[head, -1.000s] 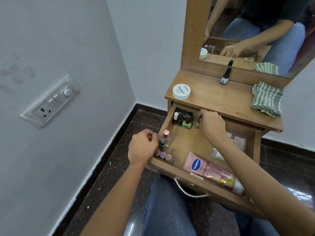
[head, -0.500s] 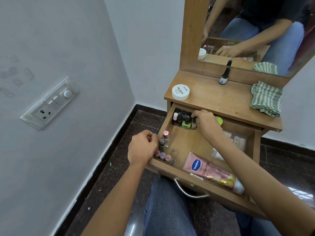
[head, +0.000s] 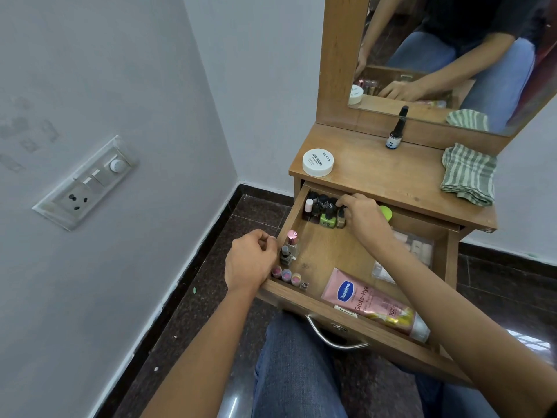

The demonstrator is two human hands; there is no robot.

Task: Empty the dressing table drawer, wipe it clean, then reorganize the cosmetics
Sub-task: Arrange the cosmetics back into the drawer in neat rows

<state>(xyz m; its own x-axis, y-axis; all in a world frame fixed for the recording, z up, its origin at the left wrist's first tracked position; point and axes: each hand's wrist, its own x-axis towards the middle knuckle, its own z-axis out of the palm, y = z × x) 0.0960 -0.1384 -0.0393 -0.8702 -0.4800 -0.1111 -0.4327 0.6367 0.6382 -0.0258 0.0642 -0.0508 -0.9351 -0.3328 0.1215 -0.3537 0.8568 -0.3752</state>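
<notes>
The drawer (head: pixel 328 260) of the desk (head: pixel 376 173) stands pulled out. At its back left corner the right hand (head: pixel 363 217) curls over a row of nail polish bottles (head: pixel 319 209), fingertips pinching the end bottle (head: pixel 341 219). The left hand (head: pixel 250 260) lies fisted against the drawer's left wall; whether it holds anything cannot be told. A pink tube (head: pixel 370 303) lies along the drawer front.

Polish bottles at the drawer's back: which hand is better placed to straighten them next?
Probably the right hand: its fingers are on the bottles. The left hand rests curled at the drawer's front corner.
</notes>
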